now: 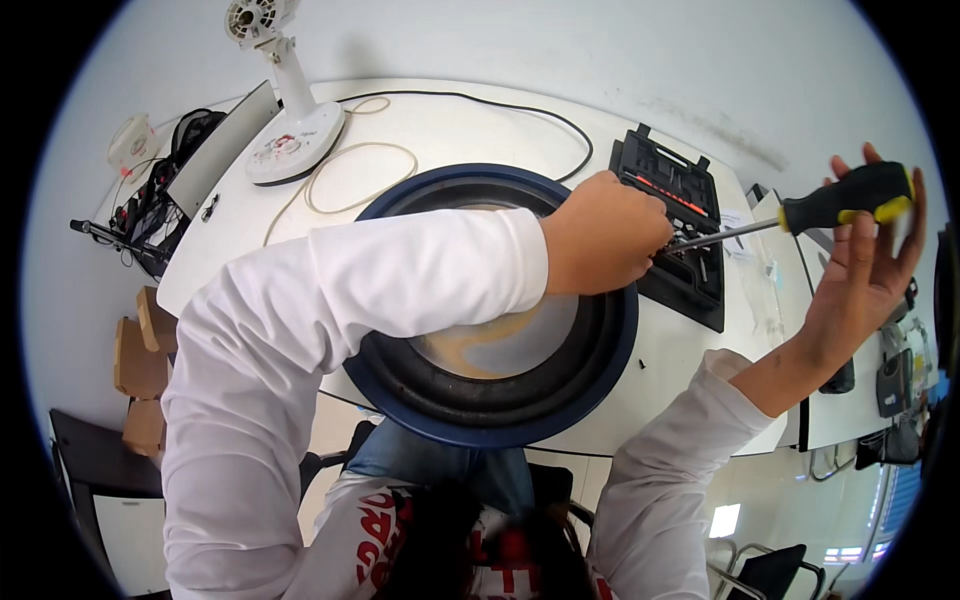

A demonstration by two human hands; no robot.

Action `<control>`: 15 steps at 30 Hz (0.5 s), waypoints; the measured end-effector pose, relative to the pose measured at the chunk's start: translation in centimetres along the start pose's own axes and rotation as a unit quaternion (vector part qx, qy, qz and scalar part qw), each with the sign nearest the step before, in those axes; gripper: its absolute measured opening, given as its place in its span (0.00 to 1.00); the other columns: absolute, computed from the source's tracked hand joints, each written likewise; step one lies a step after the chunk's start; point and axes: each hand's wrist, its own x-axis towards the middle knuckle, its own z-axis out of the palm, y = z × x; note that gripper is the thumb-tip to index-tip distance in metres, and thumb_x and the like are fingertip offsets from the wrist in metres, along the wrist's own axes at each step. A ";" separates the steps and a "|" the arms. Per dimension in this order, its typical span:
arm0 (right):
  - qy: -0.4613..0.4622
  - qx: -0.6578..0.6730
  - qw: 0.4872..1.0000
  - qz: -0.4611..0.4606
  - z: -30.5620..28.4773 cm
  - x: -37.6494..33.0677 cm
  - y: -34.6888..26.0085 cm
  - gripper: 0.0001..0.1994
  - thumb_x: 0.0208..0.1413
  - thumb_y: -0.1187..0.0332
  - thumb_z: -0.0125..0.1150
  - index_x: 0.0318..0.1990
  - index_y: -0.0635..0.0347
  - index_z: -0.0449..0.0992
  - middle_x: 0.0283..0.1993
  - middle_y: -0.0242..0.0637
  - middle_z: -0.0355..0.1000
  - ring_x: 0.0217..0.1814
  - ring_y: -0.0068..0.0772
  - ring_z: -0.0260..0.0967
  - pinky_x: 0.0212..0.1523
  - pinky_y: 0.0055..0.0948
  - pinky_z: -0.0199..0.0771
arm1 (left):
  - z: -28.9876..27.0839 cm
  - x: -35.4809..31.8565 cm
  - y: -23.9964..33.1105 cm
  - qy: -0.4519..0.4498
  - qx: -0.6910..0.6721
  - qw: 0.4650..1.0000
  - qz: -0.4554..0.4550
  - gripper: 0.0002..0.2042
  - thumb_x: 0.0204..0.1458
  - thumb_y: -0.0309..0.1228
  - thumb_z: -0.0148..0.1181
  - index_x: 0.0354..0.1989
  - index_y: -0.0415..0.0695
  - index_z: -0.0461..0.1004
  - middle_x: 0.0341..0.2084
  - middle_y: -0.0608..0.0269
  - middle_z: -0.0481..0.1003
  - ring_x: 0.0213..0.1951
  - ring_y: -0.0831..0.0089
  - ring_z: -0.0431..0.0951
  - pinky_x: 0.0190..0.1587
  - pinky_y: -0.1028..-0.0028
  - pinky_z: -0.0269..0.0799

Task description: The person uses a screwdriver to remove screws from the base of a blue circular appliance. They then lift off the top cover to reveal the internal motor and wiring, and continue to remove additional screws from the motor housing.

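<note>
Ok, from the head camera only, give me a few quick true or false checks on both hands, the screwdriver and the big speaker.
1. The right hand holds the screwdriver by its black and yellow handle. True.
2. The left hand lies flat on the middle of the speaker. False: it is closed around the tip end of the screwdriver shaft, over the black tool case.
3. The speaker has a blue outer rim. True.
4. The tool case is shut. False: it lies open, with bits showing inside.
5. A white fan stands on the table beyond the speaker. True.
</note>
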 end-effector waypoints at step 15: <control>0.122 0.092 0.986 -0.064 -7.1 -0.3 -0.2 0.34 0.56 0.63 0.60 0.66 0.50 0.47 0.54 0.48 0.60 0.54 0.43 0.68 0.56 0.35 0.75 | 7.0 2.2 6.5 -0.168 -0.024 0.971 0.166 0.03 0.39 0.22 0.60 0.21 0.45 0.72 0.22 0.61 0.74 0.28 0.64 0.77 0.28 0.69 0.66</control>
